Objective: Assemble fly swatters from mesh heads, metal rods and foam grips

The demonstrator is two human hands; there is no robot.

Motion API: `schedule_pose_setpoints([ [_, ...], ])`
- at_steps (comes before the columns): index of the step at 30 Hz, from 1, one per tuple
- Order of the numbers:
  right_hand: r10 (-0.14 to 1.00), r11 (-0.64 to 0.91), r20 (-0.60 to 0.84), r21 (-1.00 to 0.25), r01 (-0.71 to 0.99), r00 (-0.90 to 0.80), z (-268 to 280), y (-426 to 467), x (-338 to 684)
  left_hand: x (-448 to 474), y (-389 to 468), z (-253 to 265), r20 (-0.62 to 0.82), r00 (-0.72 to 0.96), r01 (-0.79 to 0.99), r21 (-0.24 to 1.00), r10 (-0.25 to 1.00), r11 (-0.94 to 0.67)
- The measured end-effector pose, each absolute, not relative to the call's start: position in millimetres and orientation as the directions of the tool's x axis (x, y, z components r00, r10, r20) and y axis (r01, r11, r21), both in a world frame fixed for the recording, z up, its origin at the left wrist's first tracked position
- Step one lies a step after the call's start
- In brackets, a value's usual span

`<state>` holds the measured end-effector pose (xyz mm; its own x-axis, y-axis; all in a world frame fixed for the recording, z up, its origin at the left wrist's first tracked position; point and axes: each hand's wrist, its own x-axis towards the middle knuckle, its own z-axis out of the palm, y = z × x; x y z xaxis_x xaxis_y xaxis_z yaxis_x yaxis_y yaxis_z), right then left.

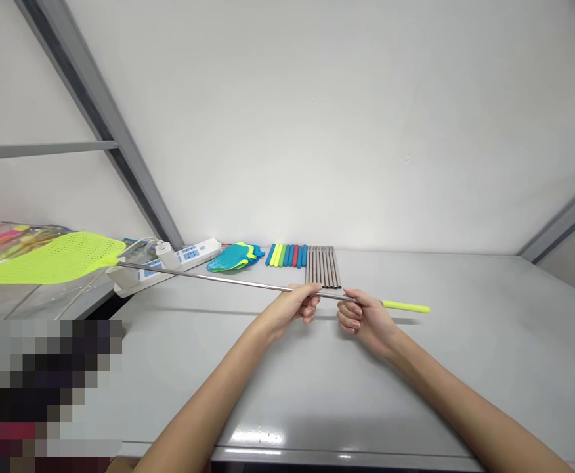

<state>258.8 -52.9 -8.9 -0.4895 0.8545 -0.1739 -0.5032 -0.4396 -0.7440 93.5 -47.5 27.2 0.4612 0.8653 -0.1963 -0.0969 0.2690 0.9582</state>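
Both my hands grip the metal rod of a long fly swatter (228, 281) above the grey table. Its yellow-green perforated paddle (78, 254) points to the left, and its yellow-green handle (406, 307) sticks out on the right. My left hand (297, 304) is closed round the middle of the rod. Close beside it, my right hand (366, 320) is closed on the rod just left of the handle. Behind my hands lies a row of metal tubes (323, 266). Left of them are several coloured handles (286, 255) and a pile of blue and yellow-green swatter heads (237, 257).
A white power strip (193, 256) with plugs and cables lies at the table's back left. Plastic bags with colourful contents (16, 240) lie on a surface further left. A white wall (337, 131) closes off the back of the grey table (489, 341).
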Motion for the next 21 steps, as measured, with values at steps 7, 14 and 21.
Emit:
schedule_pose_setpoints([
  [7,0.837,-0.425,-0.133,-0.768,-0.479,-0.530,-12.1,-59.7,249.9,99.2,-49.2,20.1,-0.178,0.459,-0.027,0.977,0.871,0.213],
  [14,0.852,-0.377,-0.127,-0.822,-0.426,-0.508,-11.6,-62.8,247.6,106.9,-53.0,13.3,-0.101,0.516,-0.001,0.993,0.851,0.118],
  [21,0.819,-0.377,-0.141,-0.863,-0.337,-0.556,-17.1,-62.7,245.3,105.2,-53.2,14.1,-0.142,0.496,0.019,0.988,0.857,0.153],
])
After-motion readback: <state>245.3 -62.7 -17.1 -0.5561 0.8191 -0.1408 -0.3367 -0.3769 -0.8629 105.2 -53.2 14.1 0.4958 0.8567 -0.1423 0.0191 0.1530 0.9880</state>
